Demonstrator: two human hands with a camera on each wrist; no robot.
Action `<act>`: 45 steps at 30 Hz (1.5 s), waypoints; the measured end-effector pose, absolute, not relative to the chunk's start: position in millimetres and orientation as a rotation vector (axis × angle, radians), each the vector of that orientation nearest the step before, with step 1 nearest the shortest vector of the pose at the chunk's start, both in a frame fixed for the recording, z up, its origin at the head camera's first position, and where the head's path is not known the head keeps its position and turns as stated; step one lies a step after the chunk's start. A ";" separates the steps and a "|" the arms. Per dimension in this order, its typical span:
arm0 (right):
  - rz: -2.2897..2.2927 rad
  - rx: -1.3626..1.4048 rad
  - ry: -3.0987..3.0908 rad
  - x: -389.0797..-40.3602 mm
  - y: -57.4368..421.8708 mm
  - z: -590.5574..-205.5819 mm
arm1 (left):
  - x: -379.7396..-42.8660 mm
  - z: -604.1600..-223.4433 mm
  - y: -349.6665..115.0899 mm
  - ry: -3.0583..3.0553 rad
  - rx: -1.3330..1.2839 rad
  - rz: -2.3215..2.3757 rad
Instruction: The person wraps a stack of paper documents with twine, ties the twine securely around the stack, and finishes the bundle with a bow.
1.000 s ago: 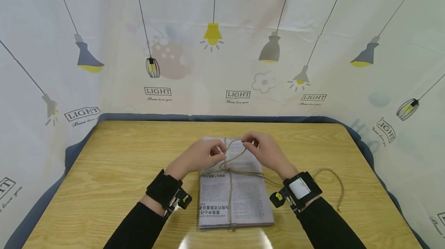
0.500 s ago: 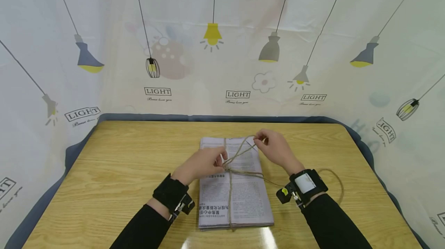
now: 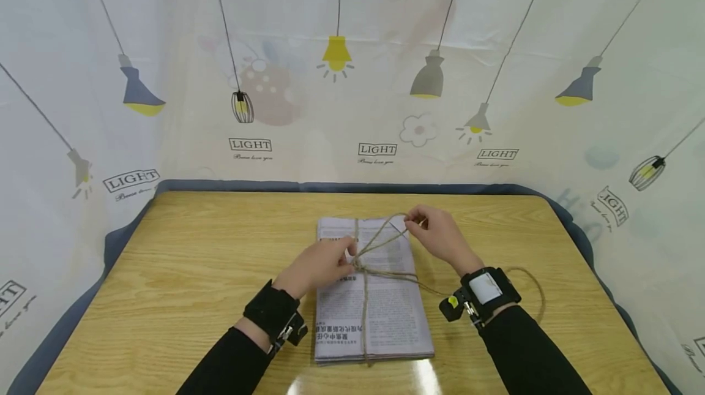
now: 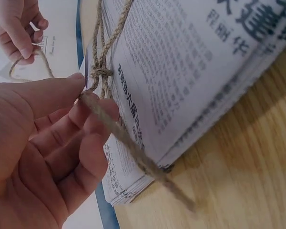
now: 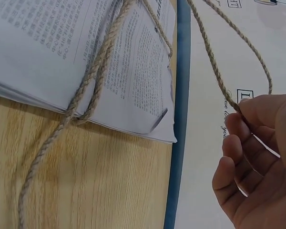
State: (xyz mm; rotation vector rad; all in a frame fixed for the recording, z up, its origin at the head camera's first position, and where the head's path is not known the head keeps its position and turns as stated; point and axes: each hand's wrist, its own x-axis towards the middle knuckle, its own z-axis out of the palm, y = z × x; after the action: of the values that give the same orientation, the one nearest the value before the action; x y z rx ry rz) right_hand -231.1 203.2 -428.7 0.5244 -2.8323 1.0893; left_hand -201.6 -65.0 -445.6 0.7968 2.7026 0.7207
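A stack of folded newspapers (image 3: 396, 321) lies on the table, bound lengthwise and crosswise with twine (image 3: 365, 309). The twine's crossing has a knot (image 4: 101, 72), seen up close in the left wrist view. Beside this knot, my left hand (image 3: 319, 261) pinches the twine between thumb and finger, and a short tail (image 4: 128, 140) sticks out past the fingers. Over the stack's far right corner, my right hand (image 3: 440, 237) pinches the end of a twine loop (image 5: 209, 50) between thumb and forefinger. Two strands run from that loop back to the knot.
A long loose length of twine (image 3: 537, 288) trails off the stack's right side onto the wooden table (image 3: 209, 248), passing under the right forearm. A pale curtain (image 3: 308, 107) printed with lamps hangs behind the table's far edge.
My right hand has moved right and slightly away from me, drawing the loop longer. My left hand has come down and right, close to the knot. Over the last half second both barely move.
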 end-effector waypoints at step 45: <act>0.978 0.699 -3.383 -190.4 251.3 -443.2 | -231.3 -415.0 -21.4 2.773 0.930 0.936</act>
State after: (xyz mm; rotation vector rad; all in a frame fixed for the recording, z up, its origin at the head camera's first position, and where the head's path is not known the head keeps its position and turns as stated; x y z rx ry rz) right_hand -190.4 251.3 -443.2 0.6994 -3.3828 0.9784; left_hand -231.3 -21.4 -415.0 0.9301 2.7731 0.9360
